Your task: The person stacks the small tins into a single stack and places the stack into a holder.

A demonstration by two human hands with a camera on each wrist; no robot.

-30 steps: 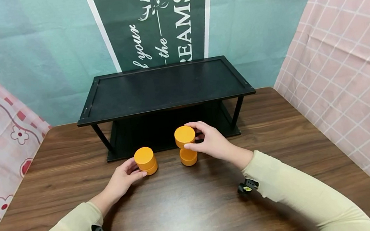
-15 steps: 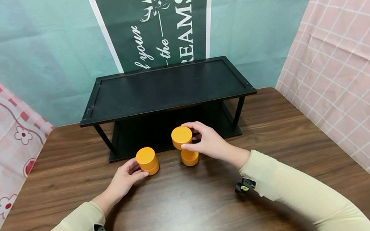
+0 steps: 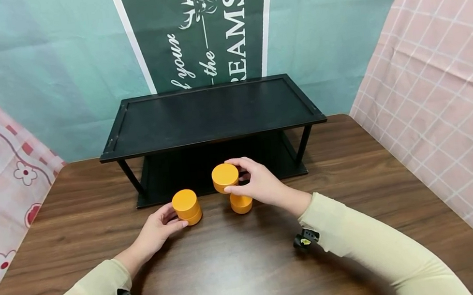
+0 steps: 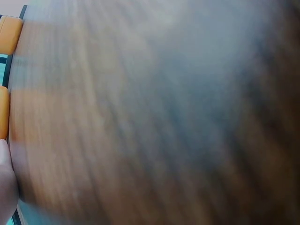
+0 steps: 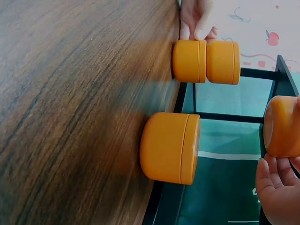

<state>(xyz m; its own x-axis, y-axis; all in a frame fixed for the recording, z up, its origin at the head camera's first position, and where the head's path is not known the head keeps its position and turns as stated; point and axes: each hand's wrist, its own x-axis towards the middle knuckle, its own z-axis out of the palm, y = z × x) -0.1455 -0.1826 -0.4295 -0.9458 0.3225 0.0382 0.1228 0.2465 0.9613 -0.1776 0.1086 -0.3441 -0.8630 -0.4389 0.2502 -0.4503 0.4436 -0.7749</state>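
- Done, it seems: a two-jar stack on the worktop (image 3: 233, 269), left of its middle and towards its far edge, just in front of the black shelf (image 3: 211, 114); the upper jar (image 3: 185, 202) sits on the lower jar (image 3: 193, 218), which the left hand (image 3: 158, 228) holds between curled thumb and fingers;
- Left undone: the right hand (image 3: 262, 181) grips the raised jar (image 3: 224, 175) in the air, apart from the others, not yet set down; the lone jar (image 3: 241, 204) stands to the stack's right, also towards the far edge, nothing on it;
- Hard to make out: the left wrist view is mostly blurred worktop, jars cut off; the left fingers' tips hide behind the stack; the shelf's lower level is dark; jar contents cannot be told.
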